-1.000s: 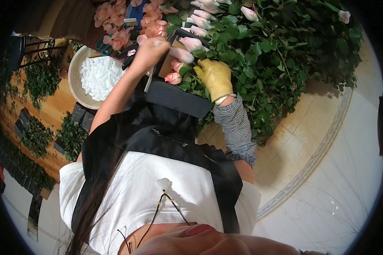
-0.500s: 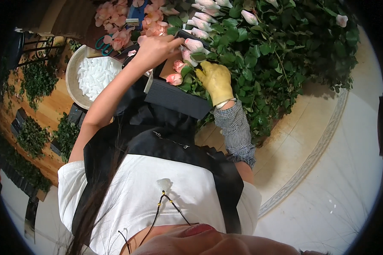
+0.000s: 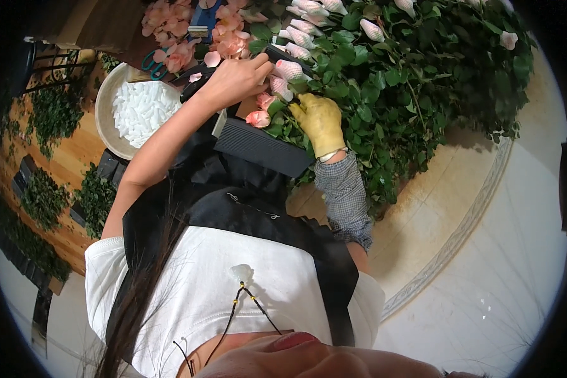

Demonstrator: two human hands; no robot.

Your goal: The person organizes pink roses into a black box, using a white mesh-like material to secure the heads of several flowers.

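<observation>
My left hand [image 3: 238,82], bare, reaches over the dark ribbed box [image 3: 258,148]. Its fingers are bent together beside a rose in white netting [image 3: 288,70]; what they pinch is hidden. Just below is a second netted rose [image 3: 280,87]. My right hand [image 3: 320,125], in a yellow glove, is closed among leaves at the box's right side, its thumb and forefinger curled at the base of the netted roses. The stem it seems to grip is mostly covered. Two uncovered pink roses [image 3: 257,118] lie at the box's near end.
A round pale basin [image 3: 105,123] of white netting sleeves [image 3: 142,110] stands to the left. Pink petals [image 3: 170,22], teal-handled scissors [image 3: 151,63] and more netted roses [image 3: 301,38] lie at the back. A large heap of leafy rose stems [image 3: 409,94] fills the right.
My left hand has come slightly nearer, uncovering a loose petal behind it. The nearby roses have shifted a little. My gloved right hand stays almost in place.
</observation>
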